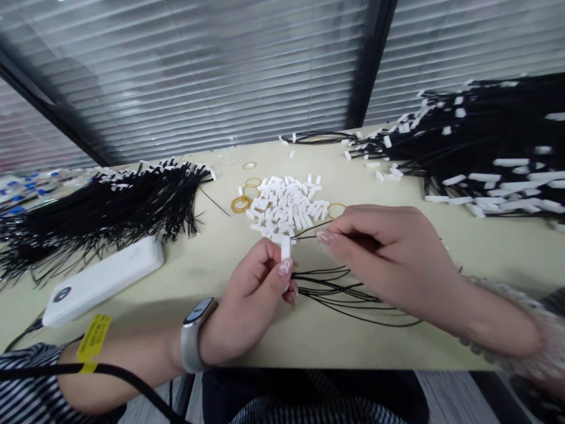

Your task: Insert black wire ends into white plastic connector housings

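Grip of the left hand (247, 303) is clamping a white connector (285, 250) between thumb and fingers over the bench (326, 347) — black wires (348, 294) are extending rightward beside it. Loose connectors (286, 203) are lying just beyond. Grip of the right hand (392, 253) is pinching thin wire (308, 229) near the connector's upper end — contact there is remaining unclear. Wire bundles (489, 141) are lying farther right.
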Available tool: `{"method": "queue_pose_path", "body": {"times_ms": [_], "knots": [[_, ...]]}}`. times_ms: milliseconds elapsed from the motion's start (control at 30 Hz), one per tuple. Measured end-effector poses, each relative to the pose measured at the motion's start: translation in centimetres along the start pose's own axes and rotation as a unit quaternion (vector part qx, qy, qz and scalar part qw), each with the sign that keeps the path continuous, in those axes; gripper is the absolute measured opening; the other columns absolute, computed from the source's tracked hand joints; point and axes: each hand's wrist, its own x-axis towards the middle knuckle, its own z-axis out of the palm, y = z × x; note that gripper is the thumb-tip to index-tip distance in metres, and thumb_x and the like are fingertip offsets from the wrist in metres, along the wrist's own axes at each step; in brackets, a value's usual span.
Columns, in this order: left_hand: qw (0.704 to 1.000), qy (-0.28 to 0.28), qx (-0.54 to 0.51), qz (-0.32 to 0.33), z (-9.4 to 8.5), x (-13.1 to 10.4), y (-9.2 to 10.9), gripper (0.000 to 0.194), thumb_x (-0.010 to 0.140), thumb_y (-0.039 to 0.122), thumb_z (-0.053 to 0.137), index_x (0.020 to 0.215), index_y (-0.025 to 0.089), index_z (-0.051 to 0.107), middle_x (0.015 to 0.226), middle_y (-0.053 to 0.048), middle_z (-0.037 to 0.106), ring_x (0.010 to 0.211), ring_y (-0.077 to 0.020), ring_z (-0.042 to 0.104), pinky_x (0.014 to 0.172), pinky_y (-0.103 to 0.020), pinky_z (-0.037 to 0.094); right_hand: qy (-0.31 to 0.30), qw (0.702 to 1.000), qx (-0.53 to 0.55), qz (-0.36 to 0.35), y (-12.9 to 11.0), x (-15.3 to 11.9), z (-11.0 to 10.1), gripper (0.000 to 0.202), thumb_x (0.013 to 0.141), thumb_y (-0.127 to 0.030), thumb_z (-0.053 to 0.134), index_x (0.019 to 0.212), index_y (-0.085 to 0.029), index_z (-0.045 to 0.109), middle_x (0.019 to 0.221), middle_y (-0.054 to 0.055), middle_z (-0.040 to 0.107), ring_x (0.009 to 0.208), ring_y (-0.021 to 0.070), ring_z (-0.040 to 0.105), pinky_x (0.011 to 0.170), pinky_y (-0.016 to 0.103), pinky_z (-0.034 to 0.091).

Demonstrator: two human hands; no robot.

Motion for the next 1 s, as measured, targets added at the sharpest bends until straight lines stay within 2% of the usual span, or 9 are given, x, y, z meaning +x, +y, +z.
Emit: {"method": "queue_pose_path", "body": {"times_ms": [267, 433, 567, 667, 800, 900, 1000], "knots": [[0.999, 0.002, 0.043, -0.003, 0.2, -0.1, 0.2, 0.018, 0.086, 0.032, 0.048, 0.075, 0.019, 0.042, 0.063, 0.003, 0.047, 0.055, -0.0092, 0.045, 0.053, -0.022, 0.043, -0.002, 1.000, 0.000, -0.001, -0.1, -0.2, 0.2, 0.024, 0.083, -0.025, 0.050, 0.060, -0.020, 0.054, 0.050, -0.003, 0.050, 0.046, 0.0097, 0.044, 0.046, 0.025, 0.034], [0.987, -0.017, 0.158, 0.020, 0.0, -0.3, 0.2, 0.016, 0.089, 0.027, 0.040, 0.074, 0.020, 0.041, 0.064, 0.002, 0.049, 0.058, -0.0113, 0.047, 0.056, -0.025, 0.041, -0.051, 0.998, 0.033, -0.022, 0.1, -0.2, 0.6, 0.019, 0.084, -0.019, 0.047, 0.067, -0.020, 0.057, 0.061, -0.003, 0.058, 0.055, 0.0093, 0.051, 0.053, 0.023, 0.039], [0.966, -0.033, 0.250, 0.054, -0.3, -0.4, 0.0, 0.014, 0.089, 0.022, 0.040, 0.076, 0.019, 0.044, 0.064, 0.002, 0.051, 0.058, -0.0113, 0.046, 0.055, -0.024, 0.038, -0.055, 0.996, 0.036, -0.060, 0.3, -0.2, 1.0, 0.015, 0.083, -0.015, 0.046, 0.075, -0.020, 0.059, 0.073, -0.002, 0.064, 0.066, 0.0104, 0.056, 0.060, 0.024, 0.041], [0.962, -0.048, 0.265, 0.044, -0.2, -0.6, 0.0, 0.013, 0.088, 0.021, 0.040, 0.075, 0.020, 0.043, 0.064, 0.002, 0.050, 0.056, -0.0113, 0.045, 0.052, -0.024, 0.037, -0.052, 0.996, 0.021, -0.069, 0.4, -0.3, 1.3, 0.015, 0.082, -0.013, 0.047, 0.075, -0.019, 0.059, 0.072, -0.002, 0.064, 0.065, 0.0101, 0.056, 0.060, 0.023, 0.040], [0.969, -0.062, 0.239, 0.015, -0.2, -0.5, 0.1, 0.015, 0.089, 0.024, 0.040, 0.075, 0.019, 0.044, 0.064, 0.002, 0.050, 0.057, -0.0114, 0.047, 0.054, -0.024, 0.039, -0.044, 0.996, 0.009, -0.080, 0.6, -0.1, 1.3, 0.015, 0.082, -0.014, 0.047, 0.075, -0.019, 0.059, 0.070, -0.002, 0.063, 0.063, 0.0091, 0.055, 0.058, 0.022, 0.039], [0.988, -0.070, 0.138, -0.006, -0.3, 0.0, 0.1, 0.017, 0.090, 0.027, 0.041, 0.076, 0.019, 0.044, 0.064, 0.002, 0.051, 0.058, -0.0103, 0.051, 0.056, -0.024, 0.044, -0.027, 0.995, -0.035, -0.087, 1.1, 0.4, 0.5, 0.014, 0.084, -0.019, 0.050, 0.076, -0.021, 0.061, 0.069, -0.001, 0.063, 0.060, 0.0104, 0.054, 0.056, 0.024, 0.037], [0.998, -0.059, 0.030, -0.020, -0.4, 0.6, -0.1, 0.021, 0.087, 0.033, 0.047, 0.073, 0.018, 0.043, 0.062, 0.003, 0.050, 0.054, -0.0093, 0.053, 0.054, -0.023, 0.047, 0.030, 0.992, -0.078, -0.090, 1.9, 1.0, -0.6, 0.012, 0.083, -0.025, 0.053, 0.076, -0.023, 0.063, 0.070, -0.001, 0.064, 0.061, 0.0120, 0.055, 0.057, 0.026, 0.038]]}}
